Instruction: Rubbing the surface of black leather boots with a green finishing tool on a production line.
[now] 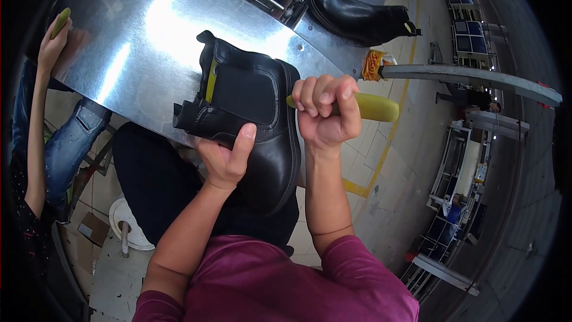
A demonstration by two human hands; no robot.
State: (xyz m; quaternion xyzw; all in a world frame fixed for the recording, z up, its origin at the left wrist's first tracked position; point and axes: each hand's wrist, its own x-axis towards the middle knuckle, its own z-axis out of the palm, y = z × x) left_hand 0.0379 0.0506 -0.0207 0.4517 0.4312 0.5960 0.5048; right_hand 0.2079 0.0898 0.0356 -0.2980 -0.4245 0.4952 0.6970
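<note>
Left hand [223,158] grips the black ankle boot [250,119] from below, thumb up on its side, boot tilted against the steel table [137,36] edge. Right hand [326,113] is fisted around a yellow-green tool handle [372,107], just right of the boot. Beyond the right hand: second black boot [360,18] and a grey bar [471,77]. Far left, another person's hand [52,45] holds a similar green handle [59,22].

**Both hands up, both closed in a grip**

Left hand [225,158] is raised from a bent, bare forearm, thumb pointing up, fingers curled out of sight. Right hand [326,113] is a tight fist, knuckles up, wrist straight above a near-vertical forearm. Maroon sleeves end above the elbows. The two hands sit close, side by side.
</note>
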